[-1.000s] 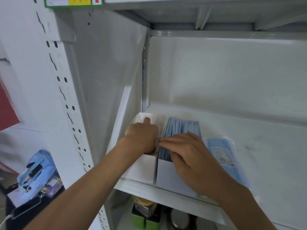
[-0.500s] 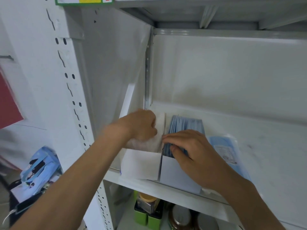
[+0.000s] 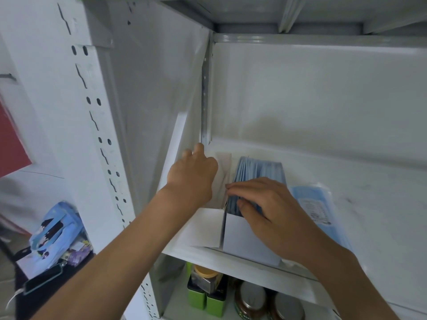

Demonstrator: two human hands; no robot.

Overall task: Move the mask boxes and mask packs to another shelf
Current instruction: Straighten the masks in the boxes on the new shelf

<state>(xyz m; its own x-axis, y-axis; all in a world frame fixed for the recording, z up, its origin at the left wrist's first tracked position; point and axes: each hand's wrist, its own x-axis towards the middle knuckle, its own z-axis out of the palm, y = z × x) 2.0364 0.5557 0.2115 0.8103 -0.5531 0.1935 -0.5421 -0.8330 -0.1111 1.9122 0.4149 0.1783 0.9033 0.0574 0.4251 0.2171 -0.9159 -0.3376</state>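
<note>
Shelf (image 3: 242, 257) white, its back wall white. Both boxes white: left box (image 3: 203, 229) and right box (image 3: 245, 239). Masks (image 3: 258, 169) in right box light blue. Pack (image 3: 316, 206) blue with a white printed label. Upright (image 3: 92, 125) white with dark slots. Lower shelf: green tins (image 3: 205, 301), brown jars (image 3: 249, 303). Far left: red sheet (image 3: 11, 144), blue pouch (image 3: 53, 234) with black-white print.
</note>
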